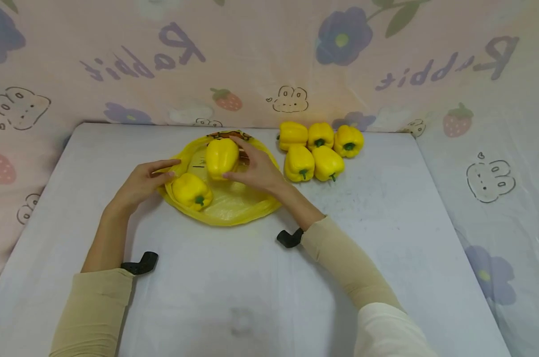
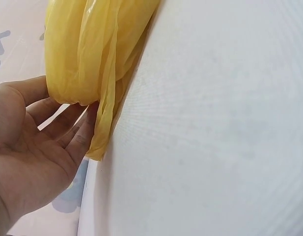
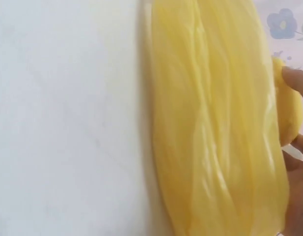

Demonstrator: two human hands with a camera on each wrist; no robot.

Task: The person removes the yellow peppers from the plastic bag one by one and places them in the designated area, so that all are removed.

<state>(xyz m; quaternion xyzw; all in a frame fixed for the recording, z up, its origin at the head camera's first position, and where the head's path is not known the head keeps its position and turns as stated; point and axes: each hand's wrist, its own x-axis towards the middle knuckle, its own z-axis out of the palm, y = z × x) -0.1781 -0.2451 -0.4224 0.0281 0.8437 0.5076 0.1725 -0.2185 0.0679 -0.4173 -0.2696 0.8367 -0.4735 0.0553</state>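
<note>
A yellow plastic bag (image 1: 226, 216) lies spread with its rim rolled into a low round wall. My left hand (image 1: 137, 186) holds the left side of the rim; in the left wrist view its fingers (image 2: 82, 132) reach behind a hanging fold. Inside the bag, close to that hand, rests one yellow bell pepper (image 1: 192, 191). My right hand (image 1: 261, 171) grips another yellow bell pepper (image 1: 222, 157) over the bag, thumb at its near side and fingers at the far side. Much of this pepper is hidden behind the bag wall in the right wrist view.
Several more yellow bell peppers (image 1: 319, 151) sit in two rows right of the bag, at the back of the white table (image 1: 233, 297). A printed curtain (image 1: 260, 54) hangs behind the table. A black wrist mount (image 1: 141, 264) shows at each sleeve.
</note>
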